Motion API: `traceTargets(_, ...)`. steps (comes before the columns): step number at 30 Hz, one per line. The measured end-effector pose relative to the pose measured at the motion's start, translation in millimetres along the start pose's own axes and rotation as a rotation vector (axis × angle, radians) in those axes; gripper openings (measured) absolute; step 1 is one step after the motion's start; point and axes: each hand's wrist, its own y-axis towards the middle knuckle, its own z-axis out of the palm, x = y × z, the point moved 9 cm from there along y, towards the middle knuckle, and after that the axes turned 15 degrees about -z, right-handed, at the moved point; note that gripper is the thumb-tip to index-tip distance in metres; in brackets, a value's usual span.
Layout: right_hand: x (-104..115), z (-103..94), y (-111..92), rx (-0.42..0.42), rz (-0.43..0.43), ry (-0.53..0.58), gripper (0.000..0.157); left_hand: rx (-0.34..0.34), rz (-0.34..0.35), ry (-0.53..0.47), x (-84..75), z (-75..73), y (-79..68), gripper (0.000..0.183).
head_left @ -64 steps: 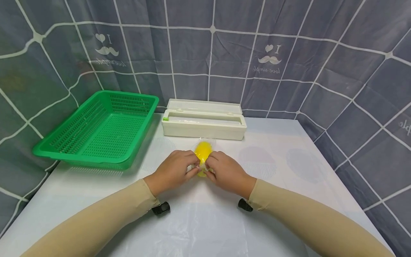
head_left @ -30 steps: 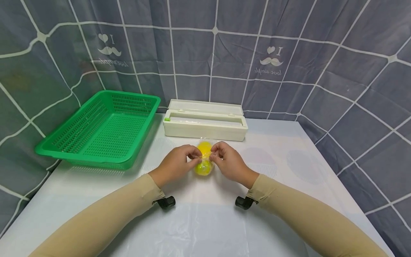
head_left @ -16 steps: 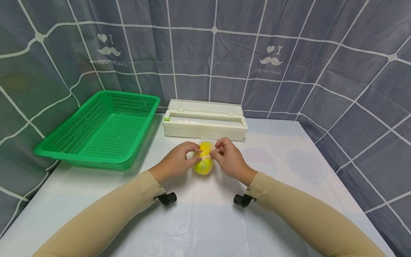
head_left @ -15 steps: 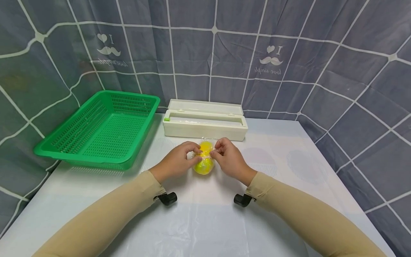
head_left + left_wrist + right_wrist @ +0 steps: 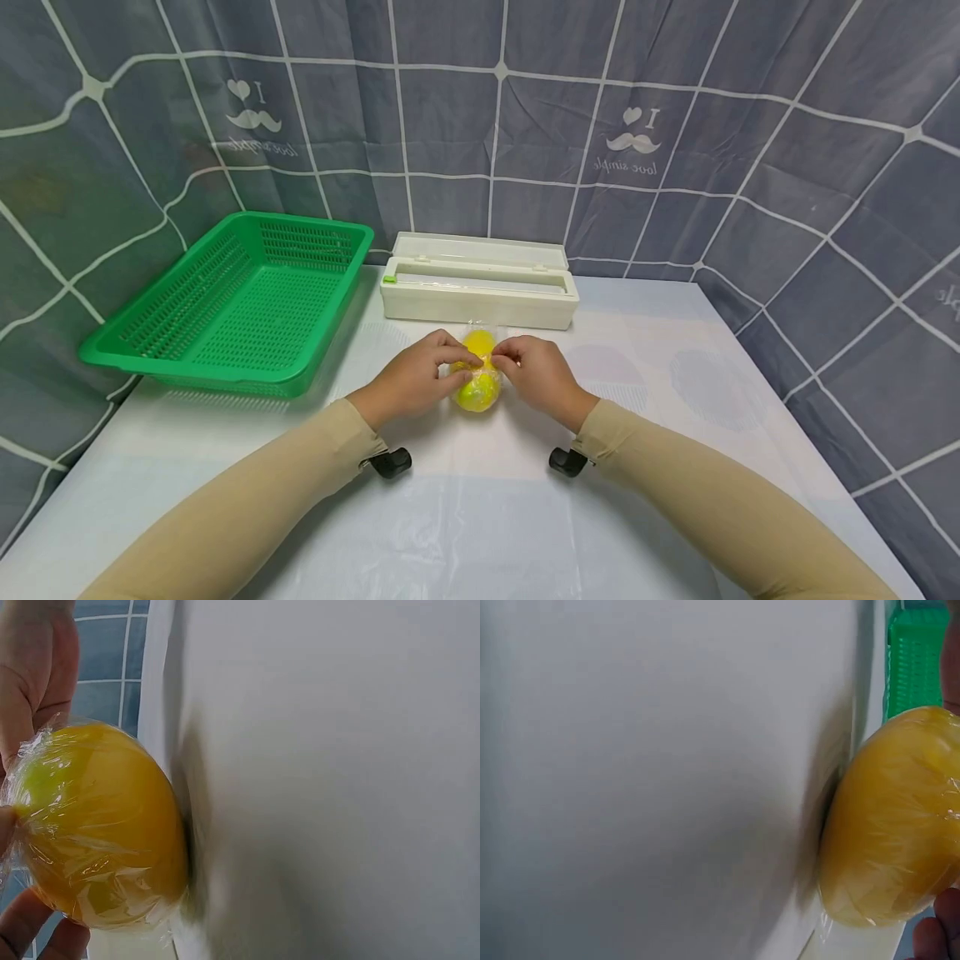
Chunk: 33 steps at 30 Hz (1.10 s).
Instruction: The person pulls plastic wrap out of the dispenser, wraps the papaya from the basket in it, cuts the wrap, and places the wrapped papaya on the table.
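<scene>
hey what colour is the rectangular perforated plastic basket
The basket is green; head view shows it best.

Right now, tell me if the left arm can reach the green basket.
Probably yes: the green plastic basket stands off to the left, with nothing visible in the way. The left grip, though, is on the film-wrapped yellow fruit and would likely have to let go first.

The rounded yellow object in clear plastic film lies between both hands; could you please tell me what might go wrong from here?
The crinkled clear plastic film might tear where the left hand and right hand grip it. The rounded yellow object could roll on the white table if both let go.
</scene>
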Motion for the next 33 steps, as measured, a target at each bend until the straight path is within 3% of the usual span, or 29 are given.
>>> traceTargets(4, 13, 0.6, -3, 0.05, -0.152, -0.118, 0.029, 0.014, 0.001, 0.004, 1.9, -0.7, 2.1, 0.024)
traceTargets(7, 18, 1.3, -5, 0.078, -0.203, -0.16, 0.038, 0.04, -0.006, 0.005, 3.7, -1.6, 4.3, 0.024)
traceTargets(18, 5, 4.6, -2, 0.09, -0.091, -0.027, 0.041, 0.099, -0.081, -0.096, 11.8, -4.0, 16.7, 0.026)
traceTargets(24, 1, 9.0, -6, 0.159, -0.042, 0.029, 0.05, 0.121, -0.077, -0.103, 10.6, -1.3, 20.5, 0.032)
traceTargets(33, -4, 14.5, -12, 0.281, -0.02, 0.018, 0.058, 0.149, -0.1, -0.088, 10.3, 3.2, 23.9, 0.053)
